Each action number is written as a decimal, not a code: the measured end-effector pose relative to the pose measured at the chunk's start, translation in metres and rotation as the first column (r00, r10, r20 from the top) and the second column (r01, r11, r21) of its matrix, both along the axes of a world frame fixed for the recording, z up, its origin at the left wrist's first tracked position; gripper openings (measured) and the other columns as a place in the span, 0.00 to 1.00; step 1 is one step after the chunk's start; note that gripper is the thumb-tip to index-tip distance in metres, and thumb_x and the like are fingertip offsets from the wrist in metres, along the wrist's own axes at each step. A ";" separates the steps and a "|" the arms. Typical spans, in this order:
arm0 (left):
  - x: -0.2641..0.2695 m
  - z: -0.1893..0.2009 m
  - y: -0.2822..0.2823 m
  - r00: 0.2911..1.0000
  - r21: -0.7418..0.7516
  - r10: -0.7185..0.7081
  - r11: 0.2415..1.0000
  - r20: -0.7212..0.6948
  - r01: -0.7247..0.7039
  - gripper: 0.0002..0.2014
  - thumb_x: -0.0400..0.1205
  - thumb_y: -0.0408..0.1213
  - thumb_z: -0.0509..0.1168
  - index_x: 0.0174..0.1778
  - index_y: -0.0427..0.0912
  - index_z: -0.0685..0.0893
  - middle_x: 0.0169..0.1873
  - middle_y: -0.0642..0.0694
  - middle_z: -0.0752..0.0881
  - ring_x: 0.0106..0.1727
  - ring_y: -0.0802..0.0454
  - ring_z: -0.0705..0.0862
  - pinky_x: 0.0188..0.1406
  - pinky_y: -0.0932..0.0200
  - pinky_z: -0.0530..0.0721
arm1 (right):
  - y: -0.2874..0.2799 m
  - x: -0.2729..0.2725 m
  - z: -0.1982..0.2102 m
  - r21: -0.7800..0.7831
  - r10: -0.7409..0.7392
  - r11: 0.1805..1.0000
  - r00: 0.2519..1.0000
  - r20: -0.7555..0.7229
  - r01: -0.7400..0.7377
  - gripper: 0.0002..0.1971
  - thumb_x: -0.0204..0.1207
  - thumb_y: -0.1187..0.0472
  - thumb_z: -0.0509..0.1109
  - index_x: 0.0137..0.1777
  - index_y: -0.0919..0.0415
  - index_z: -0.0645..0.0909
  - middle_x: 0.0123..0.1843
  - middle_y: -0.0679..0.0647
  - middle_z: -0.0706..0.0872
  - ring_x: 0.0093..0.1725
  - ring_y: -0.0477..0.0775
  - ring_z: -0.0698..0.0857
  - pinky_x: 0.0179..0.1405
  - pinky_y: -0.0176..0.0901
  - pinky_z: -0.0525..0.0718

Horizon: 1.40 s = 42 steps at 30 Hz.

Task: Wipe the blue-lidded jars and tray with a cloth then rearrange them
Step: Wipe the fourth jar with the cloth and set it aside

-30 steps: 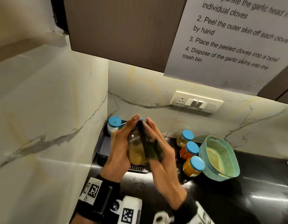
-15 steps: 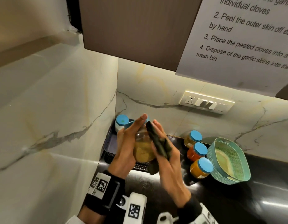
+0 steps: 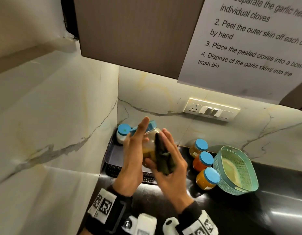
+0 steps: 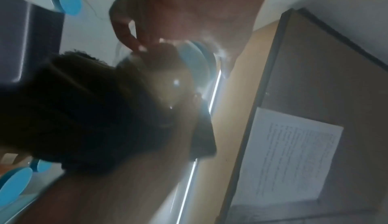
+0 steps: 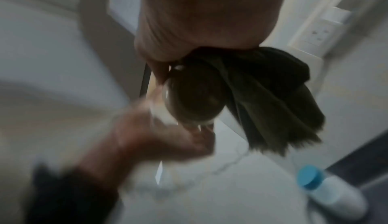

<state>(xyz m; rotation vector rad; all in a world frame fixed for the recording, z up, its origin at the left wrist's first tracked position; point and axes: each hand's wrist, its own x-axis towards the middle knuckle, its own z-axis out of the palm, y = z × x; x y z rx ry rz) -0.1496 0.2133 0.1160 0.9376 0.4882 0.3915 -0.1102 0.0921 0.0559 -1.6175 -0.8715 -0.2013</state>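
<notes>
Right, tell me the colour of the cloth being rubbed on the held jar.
Dark olive green, nearly black. The cloth shows best in the head view, pressed against the jar by the right hand.

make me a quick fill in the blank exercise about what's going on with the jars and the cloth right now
1. The left hand holds a jar tilted, its lid coloured ____.
2. The right hand presses a dark ____ against that jar.
3. The number of jars standing in a row beside the teal basket is ____.
4. One white jar stands in the tray, in its far ____ corner.

Missing words: blue; cloth; three; left
</notes>
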 end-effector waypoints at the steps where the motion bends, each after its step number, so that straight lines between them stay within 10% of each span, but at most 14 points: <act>1: 0.001 0.001 0.002 1.000 0.024 -0.021 1.000 0.007 0.021 0.31 0.69 0.63 0.72 0.62 0.47 0.88 0.56 0.42 0.93 0.58 0.43 0.92 0.53 0.49 0.89 | -0.006 0.003 0.010 0.085 0.035 0.996 0.986 -0.164 -0.021 0.36 0.75 0.49 0.83 0.82 0.49 0.77 0.84 0.50 0.78 0.85 0.59 0.76 0.79 0.62 0.81; 5: 0.008 -0.001 0.010 0.991 -0.009 -0.133 0.991 -0.014 0.133 0.40 0.48 0.65 0.87 0.51 0.43 0.91 0.48 0.39 0.95 0.54 0.36 0.93 0.59 0.42 0.90 | -0.017 0.001 0.031 0.224 0.140 0.974 0.854 -0.502 -0.028 0.39 0.56 0.32 0.88 0.68 0.43 0.87 0.65 0.48 0.93 0.66 0.53 0.91 0.59 0.45 0.92; 9: 0.006 -0.005 0.005 0.994 0.017 -0.096 0.995 0.043 0.096 0.41 0.53 0.62 0.81 0.55 0.37 0.91 0.49 0.35 0.95 0.47 0.40 0.94 0.50 0.46 0.94 | -0.002 -0.017 0.014 0.223 0.078 0.974 0.885 -0.460 0.030 0.42 0.71 0.36 0.81 0.79 0.61 0.78 0.71 0.57 0.89 0.72 0.60 0.88 0.67 0.51 0.90; 14: 0.011 -0.011 0.000 0.997 0.178 -0.049 0.983 0.055 0.039 0.37 0.52 0.66 0.79 0.55 0.50 0.89 0.43 0.54 0.96 0.48 0.51 0.95 0.56 0.45 0.94 | 0.001 0.003 0.047 0.171 0.085 0.985 0.826 -0.558 0.014 0.11 0.82 0.42 0.71 0.58 0.42 0.92 0.55 0.50 0.95 0.59 0.54 0.94 0.55 0.46 0.93; 18: 0.011 -0.004 -0.001 0.995 0.167 -0.025 0.986 0.097 0.008 0.33 0.54 0.63 0.80 0.52 0.50 0.90 0.42 0.52 0.96 0.46 0.52 0.95 0.52 0.47 0.92 | 0.009 0.012 0.075 0.138 0.129 0.988 0.842 -0.524 -0.065 0.10 0.87 0.49 0.66 0.56 0.45 0.89 0.51 0.46 0.96 0.54 0.50 0.94 0.52 0.42 0.93; 24: 0.010 -0.007 0.013 0.999 -0.057 0.013 0.998 0.037 -0.011 0.31 0.63 0.52 0.88 0.54 0.37 0.90 0.54 0.32 0.94 0.55 0.33 0.93 0.55 0.40 0.93 | 0.006 -0.025 0.033 0.072 0.115 0.992 0.966 -0.233 -0.100 0.35 0.81 0.68 0.66 0.81 0.31 0.75 0.85 0.48 0.78 0.86 0.61 0.74 0.80 0.73 0.78; 29: 0.008 -0.013 -0.004 0.998 -0.047 -0.007 0.999 0.057 0.010 0.30 0.65 0.55 0.83 0.57 0.39 0.92 0.53 0.35 0.94 0.59 0.32 0.93 0.65 0.34 0.90 | 0.015 0.018 0.077 0.100 0.120 0.992 0.870 -0.478 -0.082 0.11 0.81 0.50 0.68 0.57 0.50 0.88 0.46 0.49 0.95 0.48 0.51 0.94 0.47 0.39 0.91; 32: 0.015 -0.011 0.005 0.994 -0.093 -0.003 0.996 0.109 0.013 0.38 0.53 0.60 0.91 0.53 0.39 0.93 0.57 0.30 0.92 0.59 0.29 0.90 0.71 0.29 0.85 | 0.014 -0.001 0.066 0.072 0.138 0.990 0.936 -0.323 -0.121 0.21 0.88 0.64 0.67 0.76 0.45 0.82 0.70 0.48 0.90 0.73 0.53 0.87 0.70 0.51 0.88; 36: 0.014 -0.015 0.013 0.998 -0.171 -0.003 0.985 0.066 0.014 0.56 0.46 0.62 0.91 0.65 0.29 0.88 0.60 0.24 0.89 0.61 0.25 0.89 0.71 0.27 0.85 | 0.002 -0.031 0.024 -0.129 0.067 0.989 0.998 -0.005 -0.067 0.39 0.80 0.67 0.63 0.85 0.30 0.65 0.89 0.33 0.67 0.93 0.48 0.56 0.91 0.62 0.58; 40: 0.014 -0.024 -0.003 0.997 -0.124 0.011 0.992 0.083 0.000 0.36 0.63 0.65 0.85 0.58 0.42 0.94 0.57 0.37 0.94 0.62 0.31 0.91 0.61 0.36 0.90 | 0.006 0.004 0.039 0.013 0.173 0.985 0.965 -0.195 -0.174 0.35 0.83 0.73 0.63 0.82 0.37 0.76 0.85 0.48 0.78 0.87 0.59 0.72 0.82 0.68 0.77; 42: 0.017 -0.023 -0.006 0.996 -0.141 0.033 0.990 0.082 -0.021 0.35 0.57 0.68 0.87 0.53 0.48 0.96 0.58 0.35 0.94 0.63 0.30 0.91 0.67 0.31 0.87 | 0.012 0.021 0.060 0.115 0.217 0.976 0.896 -0.387 -0.187 0.21 0.87 0.63 0.68 0.77 0.44 0.82 0.72 0.52 0.90 0.73 0.57 0.87 0.69 0.54 0.89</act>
